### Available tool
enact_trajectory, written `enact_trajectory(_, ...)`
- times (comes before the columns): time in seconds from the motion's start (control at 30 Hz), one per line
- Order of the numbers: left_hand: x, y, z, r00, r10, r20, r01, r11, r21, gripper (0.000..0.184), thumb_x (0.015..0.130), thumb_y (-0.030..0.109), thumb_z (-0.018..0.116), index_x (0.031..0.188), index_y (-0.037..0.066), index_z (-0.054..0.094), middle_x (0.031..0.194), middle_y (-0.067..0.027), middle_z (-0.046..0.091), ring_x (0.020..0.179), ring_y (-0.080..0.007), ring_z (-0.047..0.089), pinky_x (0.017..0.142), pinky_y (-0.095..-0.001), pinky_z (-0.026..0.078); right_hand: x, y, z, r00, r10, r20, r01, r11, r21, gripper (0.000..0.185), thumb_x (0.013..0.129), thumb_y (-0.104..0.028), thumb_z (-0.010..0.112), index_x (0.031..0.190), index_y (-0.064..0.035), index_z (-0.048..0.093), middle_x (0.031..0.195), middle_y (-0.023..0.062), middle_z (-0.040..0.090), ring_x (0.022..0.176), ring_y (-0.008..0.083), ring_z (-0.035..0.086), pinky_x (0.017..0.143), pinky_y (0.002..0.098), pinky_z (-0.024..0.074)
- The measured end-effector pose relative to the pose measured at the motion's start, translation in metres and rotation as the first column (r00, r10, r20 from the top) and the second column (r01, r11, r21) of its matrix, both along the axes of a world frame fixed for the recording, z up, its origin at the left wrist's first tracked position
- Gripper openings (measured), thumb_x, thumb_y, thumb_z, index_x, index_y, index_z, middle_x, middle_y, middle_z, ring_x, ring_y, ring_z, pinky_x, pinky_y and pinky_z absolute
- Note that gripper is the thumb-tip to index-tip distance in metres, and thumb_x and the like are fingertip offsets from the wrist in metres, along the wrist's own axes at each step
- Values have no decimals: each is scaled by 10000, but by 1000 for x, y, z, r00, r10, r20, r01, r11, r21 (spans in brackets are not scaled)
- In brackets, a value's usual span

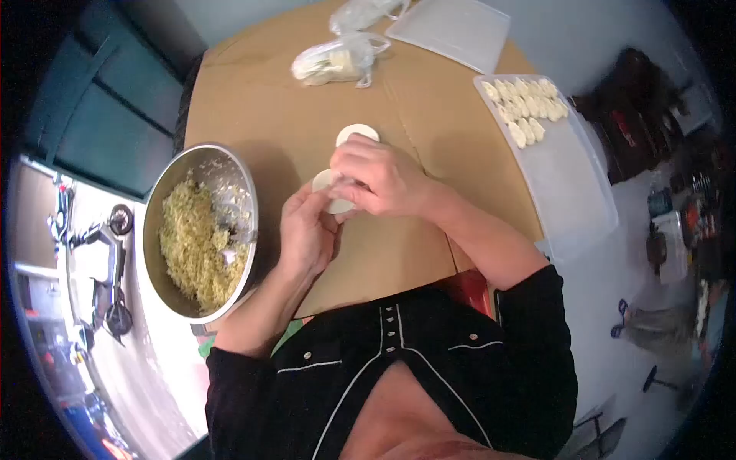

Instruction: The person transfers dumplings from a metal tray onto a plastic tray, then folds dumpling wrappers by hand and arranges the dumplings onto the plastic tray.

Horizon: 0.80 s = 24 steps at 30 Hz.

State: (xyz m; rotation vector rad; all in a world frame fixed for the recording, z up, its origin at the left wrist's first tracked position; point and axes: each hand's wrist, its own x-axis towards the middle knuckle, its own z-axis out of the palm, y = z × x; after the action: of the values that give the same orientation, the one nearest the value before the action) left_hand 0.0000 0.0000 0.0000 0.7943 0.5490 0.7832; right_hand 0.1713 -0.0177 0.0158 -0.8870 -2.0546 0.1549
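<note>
My left hand is closed on a round white dumpling wrapper, which shows between the two hands. My right hand meets it from the other side, its thumb and fingers pinched at the wrapper. Whether any filling lies inside is hidden by the fingers. Just beyond my right hand, more round wrappers lie on the table, partly covered by the knuckles. To the left stands a large metal bowl with crumbly yellow-green filling and what looks like a spoon in it.
A plastic tray at the right holds rows of folded dumplings. Another tray or lid lies at the back. Clear plastic bags, one with pale contents, sit on the cardboard-covered table. A scooter stands outside the doorway.
</note>
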Motion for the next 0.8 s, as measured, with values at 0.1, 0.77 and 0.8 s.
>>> enact_trajectory(0.1,15,-11,14,1000,-5,10,5,1000,7,314,899,38,409,1199,-47,453,1025,-183,612,894,-261,644,797,-354,558,10,-4,4,978,-186,-90,180,981,-69,119,805,-114,634,839,-18,572,873,106,584,835,290,570,708,363,465)
enact_trajectory(0.77,5,-23,20,584,595,-552,419,362,833,309,811,85,581,1094,-39,569,972,-216,616,733,-293,633,657,-377,498,58,-126,53,861,-480,-167,457,875,-160,213,821,-48,618,1030,-18,587,901,85,583,775,189,584,692,285,466)
enact_trajectory(0.8,3,-22,18,572,636,-518,455,280,845,342,817,92,581,1138,-17,545,997,-211,597,738,-331,626,656,-406,501,67,-140,53,854,-494,-164,471,868,-160,213,821,-48,618,1030,-18,587,901,85,583,775,189,584,692,285,466)
